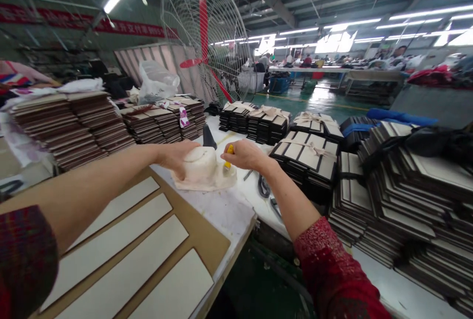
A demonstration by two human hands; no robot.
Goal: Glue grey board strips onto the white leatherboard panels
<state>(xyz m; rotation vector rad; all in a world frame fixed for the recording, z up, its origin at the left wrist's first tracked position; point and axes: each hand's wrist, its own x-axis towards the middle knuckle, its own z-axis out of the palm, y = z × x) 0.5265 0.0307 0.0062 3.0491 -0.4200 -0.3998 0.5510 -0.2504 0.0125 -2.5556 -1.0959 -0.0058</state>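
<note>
My left hand (177,159) grips the left side of an off-white, crusted tub (201,161), its thumb and fingers spread around the wall. The tub sits on a white-covered table (221,205). Closed at the tub's right side, my right hand (242,155) holds a small yellow-handled tool (228,156) pointing down. The tool's lower end is at a lower, shallow part of the tub, and its kind is not clear. A dark upright object (209,136) stands just behind the tub. In front of my left arm lies a brown board (199,225) with several pale rectangular panels (148,260) on it.
Stacks of brown-edged panels (70,122) line the left and back. Tied bundles of black-edged panels (306,156) stand on the right, beside a tall leaning stack (399,195). Dark straps (263,187) lie near my right forearm. A large caged fan (203,38) stands behind the table.
</note>
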